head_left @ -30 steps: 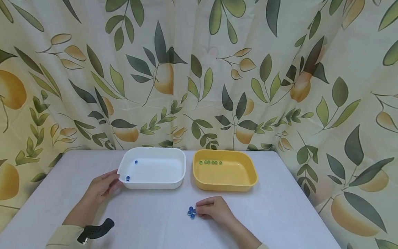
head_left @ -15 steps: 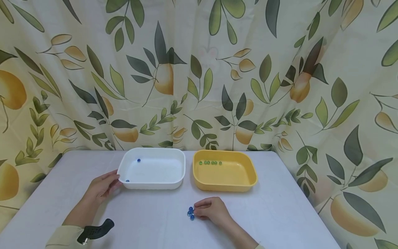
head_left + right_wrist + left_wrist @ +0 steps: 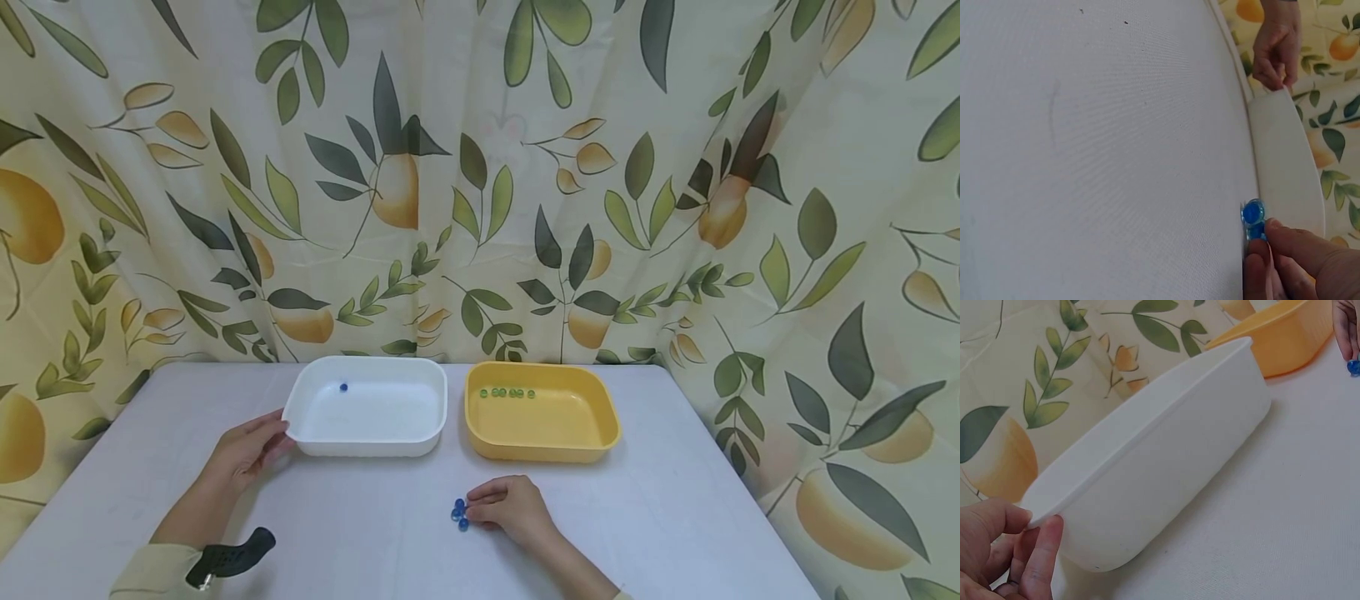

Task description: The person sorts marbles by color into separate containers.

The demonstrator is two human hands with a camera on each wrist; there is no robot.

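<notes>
My left hand (image 3: pixel 247 450) pinches the left end of the white tray's (image 3: pixel 1166 450) rim between thumb and fingers. Inside that tray one blue marble (image 3: pixel 343 387) shows near the back wall; the near wall hides part of the floor. On the tablecloth in front of the trays lies a small cluster of blue glass marbles (image 3: pixel 459 514). My right hand (image 3: pixel 513 508) is at the cluster's right side, thumb and fingertips pinching one blue marble (image 3: pixel 1256 231), partly covered by the fingers.
A yellow tray (image 3: pixel 547 446) stands right of the white one, with a row of several green marbles (image 3: pixel 512 393) along its back. Behind the white-covered table (image 3: pixel 360 533) hangs a leaf-and-fruit patterned curtain (image 3: pixel 480 208).
The blue marble in the white tray has rolled right along the back. Another near the front left corner has gone out of sight. My right hand has shifted slightly left at the cluster.
</notes>
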